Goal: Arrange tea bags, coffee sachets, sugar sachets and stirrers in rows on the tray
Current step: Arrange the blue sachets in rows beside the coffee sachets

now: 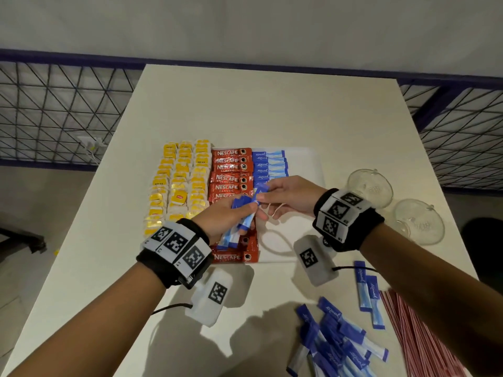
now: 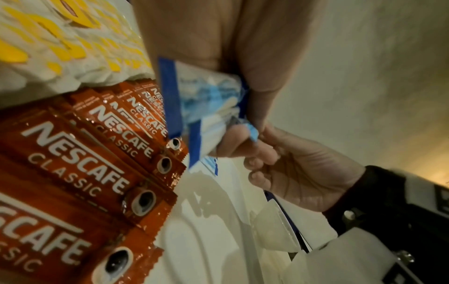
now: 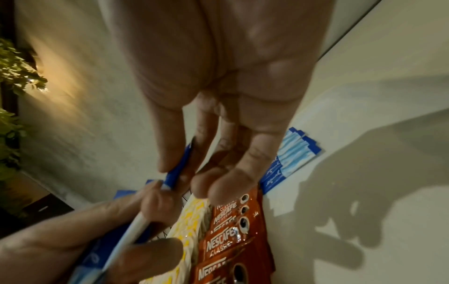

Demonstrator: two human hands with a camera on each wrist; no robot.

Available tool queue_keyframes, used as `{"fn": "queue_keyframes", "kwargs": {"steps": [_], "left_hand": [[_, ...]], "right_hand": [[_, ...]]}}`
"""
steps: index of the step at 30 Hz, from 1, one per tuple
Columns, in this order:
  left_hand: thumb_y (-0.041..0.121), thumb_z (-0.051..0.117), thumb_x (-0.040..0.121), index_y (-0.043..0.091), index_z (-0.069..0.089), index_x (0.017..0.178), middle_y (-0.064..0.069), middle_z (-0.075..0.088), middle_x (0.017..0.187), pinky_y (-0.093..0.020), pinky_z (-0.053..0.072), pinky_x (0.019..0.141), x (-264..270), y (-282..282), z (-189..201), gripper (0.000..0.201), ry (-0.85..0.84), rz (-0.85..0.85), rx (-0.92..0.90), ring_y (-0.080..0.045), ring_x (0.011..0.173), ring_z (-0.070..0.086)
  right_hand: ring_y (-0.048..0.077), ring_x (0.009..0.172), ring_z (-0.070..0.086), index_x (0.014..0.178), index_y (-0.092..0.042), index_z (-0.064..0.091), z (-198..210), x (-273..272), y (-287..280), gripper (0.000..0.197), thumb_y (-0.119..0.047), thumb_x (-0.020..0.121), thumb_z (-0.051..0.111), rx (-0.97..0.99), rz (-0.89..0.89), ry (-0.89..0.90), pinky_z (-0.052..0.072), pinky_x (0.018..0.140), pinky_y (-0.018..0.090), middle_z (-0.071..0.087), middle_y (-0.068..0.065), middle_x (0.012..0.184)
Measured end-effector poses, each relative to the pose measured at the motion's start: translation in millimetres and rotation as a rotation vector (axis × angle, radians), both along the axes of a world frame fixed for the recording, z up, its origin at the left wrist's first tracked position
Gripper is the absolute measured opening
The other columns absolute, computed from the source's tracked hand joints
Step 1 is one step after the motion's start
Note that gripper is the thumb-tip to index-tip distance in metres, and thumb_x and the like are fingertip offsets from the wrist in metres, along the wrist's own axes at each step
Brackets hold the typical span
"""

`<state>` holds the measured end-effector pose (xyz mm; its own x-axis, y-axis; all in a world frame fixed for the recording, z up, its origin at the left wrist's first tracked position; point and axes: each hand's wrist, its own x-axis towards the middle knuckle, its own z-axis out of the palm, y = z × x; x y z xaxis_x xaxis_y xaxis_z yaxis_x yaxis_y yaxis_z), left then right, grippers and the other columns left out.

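My left hand (image 1: 241,213) grips a bundle of blue sugar sachets (image 1: 236,227) above the near part of the white tray (image 1: 310,161). My right hand (image 1: 262,197) pinches the top of one sachet (image 1: 260,191) from that bundle between thumb and forefinger. In the right wrist view that sachet (image 3: 180,169) runs down into the left hand (image 3: 102,236). On the tray lie rows of yellow tea bags (image 1: 178,186), red coffee sachets (image 1: 231,170) and a short row of sugar sachets (image 1: 268,164). The bundle (image 2: 209,100) hangs beside the coffee sachets (image 2: 85,163).
Loose sugar sachets (image 1: 334,346) lie on the white table (image 1: 272,104) at the near right, and red-and-white stirrers (image 1: 419,338) lie beside them. Two clear glass cups (image 1: 371,186) (image 1: 420,223) stand right of the tray. Metal mesh railings flank the table.
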<state>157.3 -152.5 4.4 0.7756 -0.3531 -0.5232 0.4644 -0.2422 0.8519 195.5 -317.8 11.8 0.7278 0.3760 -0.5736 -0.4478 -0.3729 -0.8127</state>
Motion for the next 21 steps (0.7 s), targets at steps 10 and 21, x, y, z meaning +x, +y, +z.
{"fn": "queue_keyframes", "kwargs": {"steps": [10,21], "left_hand": [[0.028,0.058,0.091,0.011,0.06,0.111,0.002,0.041,0.06,-0.015,0.035,0.041,-6.3,-12.2,-5.5,0.026,0.04,0.014,0.156,-0.007,0.048,0.039],[0.022,0.061,0.089,0.019,0.058,0.07,0.005,0.044,0.057,-0.016,0.031,0.042,-13.3,-26.9,-3.2,0.019,0.047,0.108,0.079,-0.007,0.049,0.035]], "right_hand": [[0.014,0.064,0.057,0.093,-0.003,0.061,6.4,-2.6,-18.3,0.01,-0.011,0.086,0.062,-0.005,-0.119,-0.054,0.05,0.06,0.022,0.062,0.006,0.079],[0.013,0.069,0.058,0.077,-0.008,0.056,1.7,-11.4,-25.1,0.014,-0.016,0.086,0.062,0.05,-0.091,-0.021,0.05,0.061,0.02,0.06,0.006,0.08]]}}
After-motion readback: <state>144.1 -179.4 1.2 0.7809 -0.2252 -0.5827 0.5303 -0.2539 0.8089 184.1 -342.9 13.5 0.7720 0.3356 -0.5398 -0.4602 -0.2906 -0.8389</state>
